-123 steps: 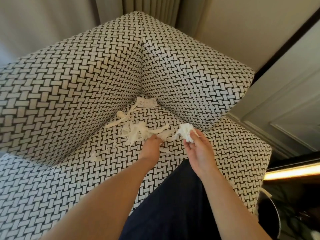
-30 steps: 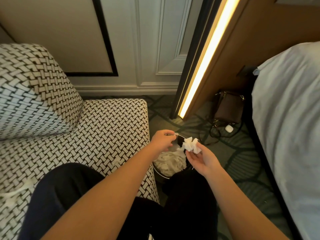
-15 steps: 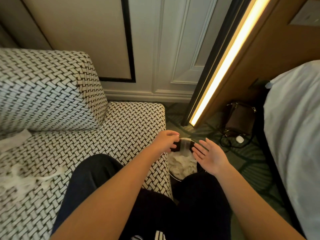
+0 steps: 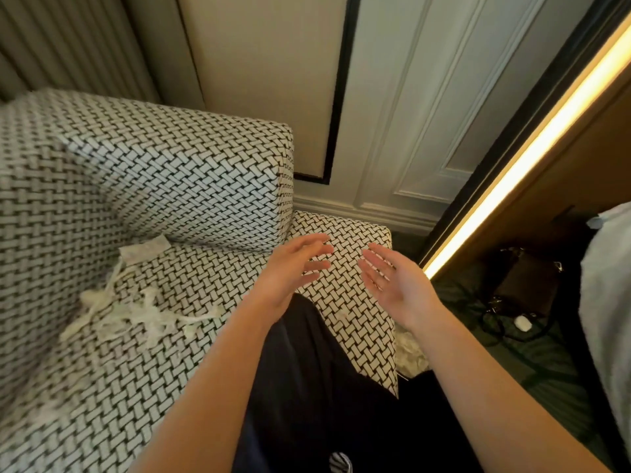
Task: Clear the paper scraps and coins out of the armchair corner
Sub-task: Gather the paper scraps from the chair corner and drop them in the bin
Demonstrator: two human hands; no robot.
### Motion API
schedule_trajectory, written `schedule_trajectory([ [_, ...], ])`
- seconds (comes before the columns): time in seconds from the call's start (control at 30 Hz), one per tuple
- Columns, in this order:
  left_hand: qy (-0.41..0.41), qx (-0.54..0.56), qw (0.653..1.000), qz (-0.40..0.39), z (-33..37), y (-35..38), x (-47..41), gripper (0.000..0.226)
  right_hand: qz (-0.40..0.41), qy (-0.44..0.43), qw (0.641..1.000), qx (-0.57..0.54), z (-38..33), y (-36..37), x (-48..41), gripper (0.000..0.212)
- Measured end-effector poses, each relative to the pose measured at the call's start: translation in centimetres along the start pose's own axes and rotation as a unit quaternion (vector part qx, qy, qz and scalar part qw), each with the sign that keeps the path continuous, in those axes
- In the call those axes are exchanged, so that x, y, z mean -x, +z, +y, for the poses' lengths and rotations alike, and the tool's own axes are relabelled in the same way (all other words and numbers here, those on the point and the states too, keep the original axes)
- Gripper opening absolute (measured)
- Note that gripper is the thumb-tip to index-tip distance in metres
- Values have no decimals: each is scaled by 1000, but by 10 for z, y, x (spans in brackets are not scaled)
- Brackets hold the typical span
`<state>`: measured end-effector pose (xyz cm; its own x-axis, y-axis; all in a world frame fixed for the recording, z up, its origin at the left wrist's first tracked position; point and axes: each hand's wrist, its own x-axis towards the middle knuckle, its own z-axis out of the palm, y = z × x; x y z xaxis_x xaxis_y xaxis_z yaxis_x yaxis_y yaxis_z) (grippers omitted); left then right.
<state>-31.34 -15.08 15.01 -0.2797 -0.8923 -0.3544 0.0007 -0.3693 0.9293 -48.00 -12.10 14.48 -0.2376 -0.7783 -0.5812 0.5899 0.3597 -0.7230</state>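
White paper scraps (image 4: 136, 312) lie at the left of the frame, on the seat of the armchair (image 4: 191, 172), which has a black-and-white woven pattern. They are thin torn strips in a loose heap, close to the inner corner where the back and the side of the chair meet. One flat piece of paper (image 4: 145, 249) sits right in that corner, touching the upholstery behind it, and a narrow strip runs from it down to the heap. This part of the picture is a little blurred. Behind the chair, in the upper left, hangs a grey pleated curtain (image 4: 68, 39).

In the middle of the frame the left hand (image 4: 290, 271) is over the right part of the seat, well apart from the scraps. Its fingers are straight and spread, and it holds nothing. I cannot tell if it touches the fabric. The right hand (image 4: 392, 285) is just beside it, palm turned toward the left hand, fingers also straight and spread, with nothing in it. Below the hands, dark trousers (image 4: 324, 370) cover the front of the seat.

Under the right forearm, some crumpled paper (image 4: 409, 349) shows just beside the right edge of the seat; what holds it is hidden. Further right, a warm light strip (image 4: 512, 165) runs diagonally, a brown bag (image 4: 526, 285) stands on the dark floor (image 4: 546, 363), and a white bed (image 4: 607, 302) fills the right edge.
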Motion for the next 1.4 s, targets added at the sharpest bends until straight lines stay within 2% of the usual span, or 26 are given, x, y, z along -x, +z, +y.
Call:
schedule_trajectory([
  [0.2, 43, 14, 993, 110, -11, -96, 42, 22, -100, 16, 994, 41, 39, 77, 16, 19],
  [0.43, -20, 2, 964, 264, -74, -180, 95, 15, -197, 30, 970, 140, 113, 140, 24, 24],
  [0.53, -60, -23, 936, 346, -117, -202, 113, 18, -211, 26, 948, 236, 150, 155, 24, 15],
  [0.6, -80, -88, 901, 418, -146, -214, 124, 29, -227, 7, 918, 324, 176, 164, 25, 12],
  [0.7, -120, -172, 833, 512, -175, -225, 138, 60, -252, -48, 858, 445, 205, 166, 23, 17],
  [0.77, -174, -210, 803, 530, -187, -236, 145, 85, -276, -93, 801, 523, 220, 167, 20, 21],
  [0.83, -201, -253, 800, 506, -193, -243, 147, 99, -317, -117, 742, 579, 230, 164, 17, 24],
  [0.93, -200, -314, 801, 468, -201, -249, 144, 94, -374, -127, 653, 646, 242, 160, 13, 26],
  [1.03, -151, -330, 810, 461, -202, -252, 136, 70, -401, -132, 601, 679, 249, 156, 12, 28],
  [1.1, -106, -344, 810, 462, -202, -253, 129, 49, -410, -129, 591, 683, 251, 155, 12, 28],
  [1.17, -66, -351, 813, 461, -201, -253, 123, 35, -407, -130, 600, 677, 252, 156, 10, 27],
  [1.3, -20, -372, 808, 457, -197, -257, 115, 23, -363, -127, 667, 639, 250, 157, 4, 25],
  [1.4, -9, -376, 817, 438, -196, -263, 110, 16, -303, -173, 710, 612, 249, 157, -3, 25],
])
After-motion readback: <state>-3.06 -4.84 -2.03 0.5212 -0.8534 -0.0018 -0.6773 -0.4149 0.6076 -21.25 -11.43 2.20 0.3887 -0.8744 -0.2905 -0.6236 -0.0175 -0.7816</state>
